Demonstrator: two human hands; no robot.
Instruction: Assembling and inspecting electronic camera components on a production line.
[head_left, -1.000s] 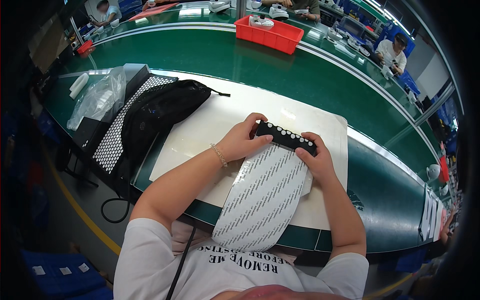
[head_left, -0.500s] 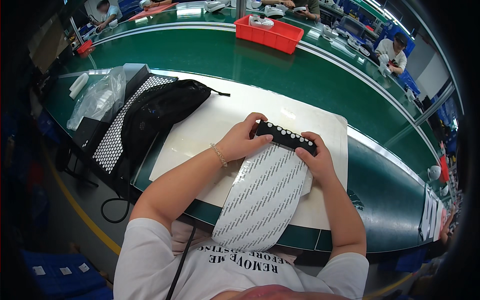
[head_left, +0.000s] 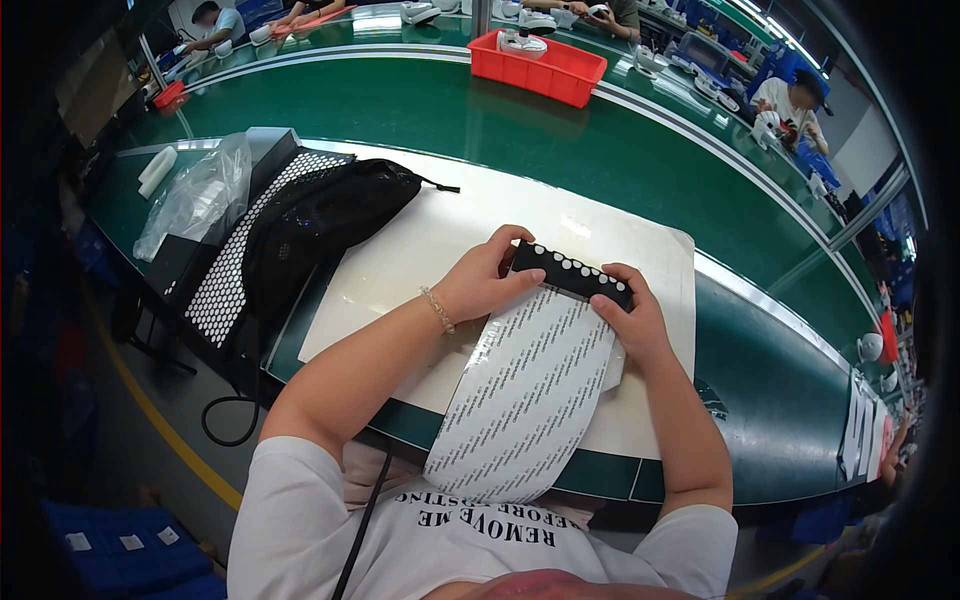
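Both my hands grip the ends of a black strip (head_left: pixel 572 274) with a row of round white dots along it. My left hand (head_left: pixel 487 283) has its thumb on the near face and fingers behind the left end. At the right end, my right hand (head_left: pixel 637 318) pinches it between thumb and fingers. A long white printed backing sheet (head_left: pixel 530 390) runs from the strip down over the table edge toward my shirt. Under it lies a large cream board (head_left: pixel 400 355). I cannot tell whether strip and sheet are one piece.
To the left are a black mesh bag (head_left: pixel 320 225), a black sheet with white dots (head_left: pixel 225 285) and a clear plastic bag (head_left: pixel 205 195). Beyond the green table (head_left: pixel 400 110), a red bin (head_left: pixel 540 72) holds a white device. Co-workers sit at the far benches.
My hands, the strip and the sheet have stayed in place. At the far benches, the co-workers' heads and hands have shifted slightly.
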